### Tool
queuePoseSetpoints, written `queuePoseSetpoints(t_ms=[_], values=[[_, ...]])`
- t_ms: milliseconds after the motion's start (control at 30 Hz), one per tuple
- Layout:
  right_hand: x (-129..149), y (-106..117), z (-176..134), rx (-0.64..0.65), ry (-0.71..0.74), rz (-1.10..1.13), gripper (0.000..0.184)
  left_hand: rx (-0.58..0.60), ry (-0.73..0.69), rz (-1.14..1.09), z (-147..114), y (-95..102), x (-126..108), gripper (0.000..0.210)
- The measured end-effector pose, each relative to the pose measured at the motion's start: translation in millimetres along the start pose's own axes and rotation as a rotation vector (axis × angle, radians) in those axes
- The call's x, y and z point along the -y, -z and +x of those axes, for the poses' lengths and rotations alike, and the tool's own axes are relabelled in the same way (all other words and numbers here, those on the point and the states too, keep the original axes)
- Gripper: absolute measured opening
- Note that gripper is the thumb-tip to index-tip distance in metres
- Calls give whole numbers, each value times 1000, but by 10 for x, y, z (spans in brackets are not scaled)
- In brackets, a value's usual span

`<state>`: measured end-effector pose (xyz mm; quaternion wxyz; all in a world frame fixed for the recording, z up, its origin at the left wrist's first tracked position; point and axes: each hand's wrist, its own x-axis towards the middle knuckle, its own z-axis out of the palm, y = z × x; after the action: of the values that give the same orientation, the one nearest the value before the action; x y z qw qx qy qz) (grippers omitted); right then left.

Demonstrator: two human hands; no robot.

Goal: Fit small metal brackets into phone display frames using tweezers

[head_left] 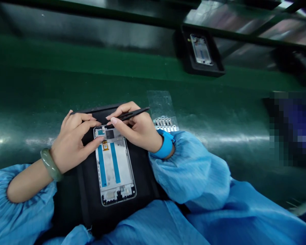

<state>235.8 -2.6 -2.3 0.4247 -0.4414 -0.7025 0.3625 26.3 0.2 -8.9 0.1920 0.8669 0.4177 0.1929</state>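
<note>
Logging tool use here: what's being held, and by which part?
The right hand holds black tweezers partway along; the left hand touches the phone frame at its far end.

No text, number or brand can be read. In the lower middle of the frame, a gold-coloured piece [105, 146] on the phone frame [108, 168] bears a small pale square, its detail too fine to make out. Right of centre, any print on the clear sheet [161, 103] is illegible. At upper right, a second phone frame [202, 51] shows only blurred marks. Pixelation covers a patch at the right edge.
</note>
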Motion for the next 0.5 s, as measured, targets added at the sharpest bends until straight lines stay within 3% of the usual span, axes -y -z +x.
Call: queuePoseSetpoints(t_ms=[333,500], values=[[-10,-27,-6,-142,102,-125,7,-3,-7,8,15,4,-10,28],[-7,-31,4,-84,111,-86,7,-10,-5,7,17,2,-18,27]])
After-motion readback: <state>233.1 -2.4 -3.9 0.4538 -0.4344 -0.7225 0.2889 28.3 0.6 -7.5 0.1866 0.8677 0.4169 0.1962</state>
